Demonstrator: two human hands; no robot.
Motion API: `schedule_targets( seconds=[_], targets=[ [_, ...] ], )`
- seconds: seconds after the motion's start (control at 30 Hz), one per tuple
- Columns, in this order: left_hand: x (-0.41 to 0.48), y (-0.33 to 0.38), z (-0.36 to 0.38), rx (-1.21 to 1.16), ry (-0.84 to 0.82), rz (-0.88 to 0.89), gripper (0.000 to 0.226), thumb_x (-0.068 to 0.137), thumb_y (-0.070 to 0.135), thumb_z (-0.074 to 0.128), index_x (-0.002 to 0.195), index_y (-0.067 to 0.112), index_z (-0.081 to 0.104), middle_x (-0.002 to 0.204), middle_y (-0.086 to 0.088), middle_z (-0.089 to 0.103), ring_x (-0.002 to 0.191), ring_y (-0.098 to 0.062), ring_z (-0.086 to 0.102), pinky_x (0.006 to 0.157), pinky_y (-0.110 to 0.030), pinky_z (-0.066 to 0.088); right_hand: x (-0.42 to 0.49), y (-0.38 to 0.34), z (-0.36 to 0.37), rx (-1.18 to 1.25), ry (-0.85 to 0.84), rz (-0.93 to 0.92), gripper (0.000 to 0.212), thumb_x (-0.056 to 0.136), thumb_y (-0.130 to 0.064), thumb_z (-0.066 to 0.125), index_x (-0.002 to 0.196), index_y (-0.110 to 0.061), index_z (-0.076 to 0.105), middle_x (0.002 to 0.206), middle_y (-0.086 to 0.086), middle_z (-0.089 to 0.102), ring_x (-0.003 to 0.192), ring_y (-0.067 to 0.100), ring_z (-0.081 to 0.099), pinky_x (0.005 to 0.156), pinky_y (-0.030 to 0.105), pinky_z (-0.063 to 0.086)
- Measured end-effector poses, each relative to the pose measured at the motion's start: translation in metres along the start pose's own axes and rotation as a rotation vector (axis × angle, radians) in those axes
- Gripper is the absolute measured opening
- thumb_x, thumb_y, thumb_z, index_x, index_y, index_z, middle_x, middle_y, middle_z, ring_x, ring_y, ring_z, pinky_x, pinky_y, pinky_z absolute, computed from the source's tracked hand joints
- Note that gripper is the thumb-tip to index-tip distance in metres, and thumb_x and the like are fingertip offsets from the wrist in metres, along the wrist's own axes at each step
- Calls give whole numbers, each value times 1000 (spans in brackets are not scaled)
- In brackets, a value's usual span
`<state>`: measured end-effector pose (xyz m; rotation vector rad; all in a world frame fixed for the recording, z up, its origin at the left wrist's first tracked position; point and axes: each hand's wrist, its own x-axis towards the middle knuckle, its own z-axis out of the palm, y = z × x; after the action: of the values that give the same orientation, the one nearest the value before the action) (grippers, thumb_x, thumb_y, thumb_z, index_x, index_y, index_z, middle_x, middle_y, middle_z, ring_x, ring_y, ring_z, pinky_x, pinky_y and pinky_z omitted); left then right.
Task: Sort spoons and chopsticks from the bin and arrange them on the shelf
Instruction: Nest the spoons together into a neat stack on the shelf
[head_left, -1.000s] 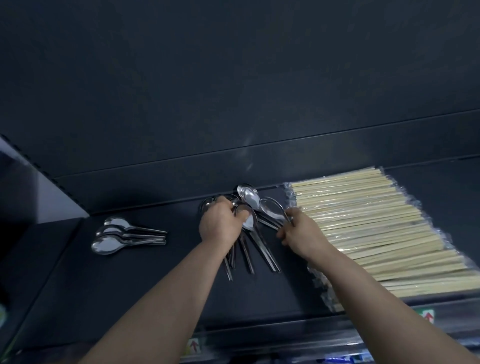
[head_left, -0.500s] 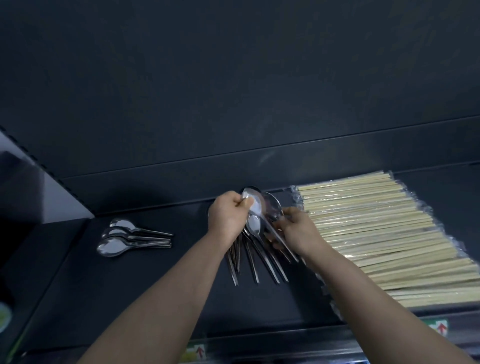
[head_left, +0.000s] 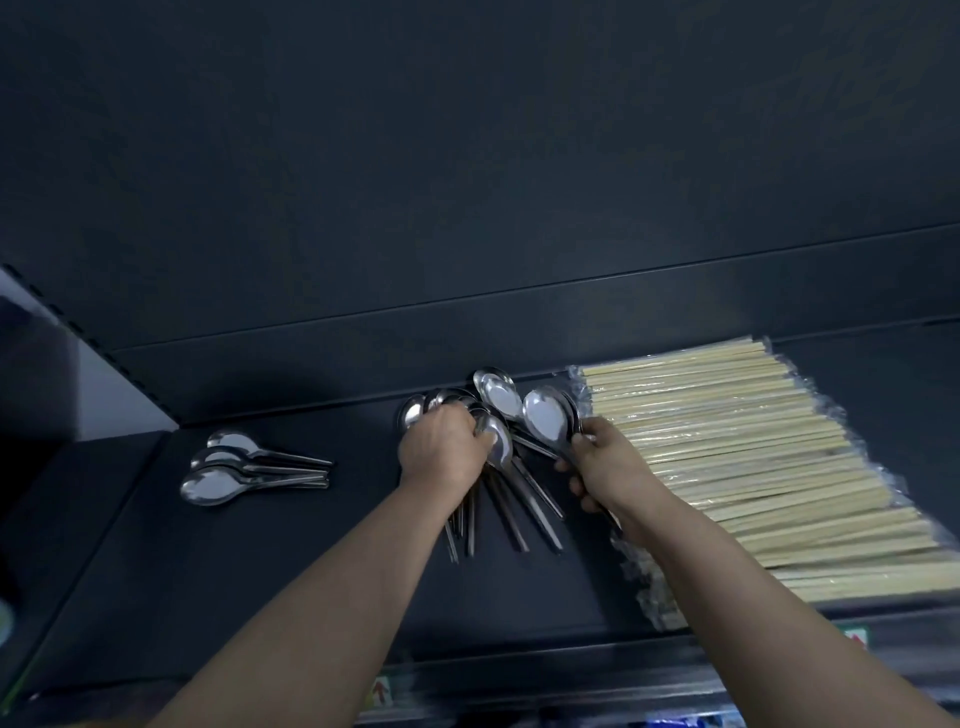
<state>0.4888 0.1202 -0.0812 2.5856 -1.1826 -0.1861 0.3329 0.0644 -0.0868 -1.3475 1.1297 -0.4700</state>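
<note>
Both hands are closed on cutlery near the middle of the dark shelf. The left hand curls its fingers down over the bowls of a fanned bunch of metal spoons, with the thumb tip pressed against the bowl nearest the right hand. The bowls sit under and just beyond the knuckles, toward the back of the shelf. The handles spread out from beneath the palm toward the front edge and lie on the shelf surface.

The right hand grips the handle of a single spoon. The fingers are wrapped round the handle, so most of it is hidden in the fist. The bowl stands out above and to the left of the fingers, hollow side up, tilted, just beside the bowls of the bunch. The rim of another bowl shows directly behind it, and it cannot be told whether the hand holds that one too.

Packs of wrapped chopsticks, pale wood in clear plastic, lie flat in a broad row on the right part of the shelf. Their left edge is just beside the right hand and passes under that forearm in the view.

Well apart to the left, three spoons lie side by side on the shelf, bowls to the left and handles pointing right toward the left hand.

Along the shelf's front edge runs a label strip bearing a red arrow.
</note>
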Motion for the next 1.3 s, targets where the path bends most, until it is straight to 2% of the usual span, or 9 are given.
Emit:
schedule_targets(
  seconds=[0.23, 0.33, 0.53, 0.7, 0.8, 0.9, 1.0, 1.2, 1.3],
  targets=[
    [-1, 3, -7, -427, -26, -50, 35, 92, 34, 62, 73, 5, 62, 65, -3, 60, 65, -20, 56, 64, -35, 49, 6, -1, -3, -80, 40, -69, 11, 103, -18, 39, 113, -21, 42, 77, 0, 58, 56, 12, 53, 49, 25, 42],
    [-6, 7, -8, -711, -26, -79, 32, 91, 31, 65, 78, 2, 64, 77, -16, 69, 66, -19, 57, 74, -43, 54, 1, -5, 8, -9, -86, -41, 13, 103, -17, 38, 109, -19, 49, 88, 4, 66, 74, 19, 66, 71, 43, 58],
    [-17, -13, -18, -760, 152, -109, 17, 88, 29, 68, 79, 16, 60, 78, 0, 68, 73, -15, 62, 76, -37, 53, -22, -27, 38, 222, -349, 37, 27, 105, -35, 31, 108, -20, 53, 88, 3, 66, 57, 13, 65, 46, 22, 49],
    [-26, -55, -37, -792, 150, -107, 22, 84, 25, 73, 94, 20, 54, 87, 5, 65, 82, -13, 63, 75, -31, 52, -22, -33, 76, -43, -379, -82, 10, 102, -17, 43, 106, -20, 52, 75, -1, 55, 45, 6, 37, 36, 17, 27],
    [-28, -93, -49, -740, 50, -104, 14, 87, 22, 68, 94, 13, 61, 85, -4, 68, 78, -19, 63, 73, -42, 54, -19, -32, 109, -245, -404, -165, 13, 101, -18, 43, 100, -23, 55, 73, -2, 57, 48, 6, 42, 42, 17, 33],
    [-32, -137, -59, -668, 108, -191, 11, 86, 22, 64, 82, 12, 63, 76, -6, 66, 76, -25, 63, 75, -49, 56, -16, -26, 142, -541, -402, -267, 18, 96, -16, 45, 106, -25, 57, 79, -3, 66, 61, 13, 60, 58, 25, 49],
    [-37, -182, -65, -672, 125, -295, 12, 82, 16, 64, 73, 23, 60, 74, 3, 65, 75, -19, 62, 77, -49, 56, -19, -27, 177, -869, -305, -417, 29, 92, -17, 48, 115, -26, 62, 107, 5, 64, 100, 26, 62, 88, 34, 50],
    [-36, -255, -77, -539, 220, -333, 17, 82, 12, 65, 73, 24, 58, 73, 11, 60, 76, -13, 57, 62, -17, 41, -32, -32, 244, -1062, -269, -610, 52, 85, 3, 43, 128, -24, 52, 112, 3, 47, 108, 29, 54, 85, 35, 45],
    [-28, -280, -81, -528, 224, -337, 12, 84, 10, 63, 84, 22, 61, 80, 7, 64, 81, -13, 59, 64, -19, 39, -31, -34, 271, -1163, -211, -662, 61, 82, 5, 44, 135, -25, 46, 122, 3, 48, 118, 25, 48, 93, 35, 40]
  ],
)
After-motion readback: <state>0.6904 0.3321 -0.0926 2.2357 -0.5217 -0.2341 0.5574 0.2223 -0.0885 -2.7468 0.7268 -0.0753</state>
